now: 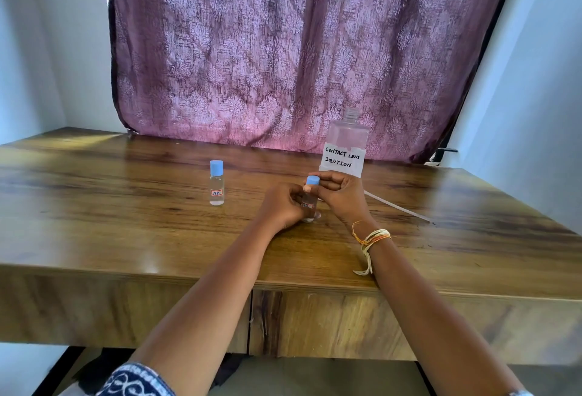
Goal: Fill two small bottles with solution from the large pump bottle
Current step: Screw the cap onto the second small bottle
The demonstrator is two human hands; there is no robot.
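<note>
A small clear bottle (216, 187) with a blue cap and an orange-framed label stands alone on the wooden table (126, 206), with clear liquid in it. A second small bottle (309, 205) stands further right, mostly hidden by my hands. My left hand (283, 206) wraps around its body. My right hand (338, 194) pinches its blue cap (312, 180) from above. Behind them stands the large clear bottle (346, 140) with a paper label reading "contact lens solution"; its neck is bare, with no pump on it.
A thin clear tube (396, 206), probably the pump's dip tube, lies on the table right of my right hand. A purple patterned curtain (283, 49) hangs behind the table. The table's front edge with drawers is near me.
</note>
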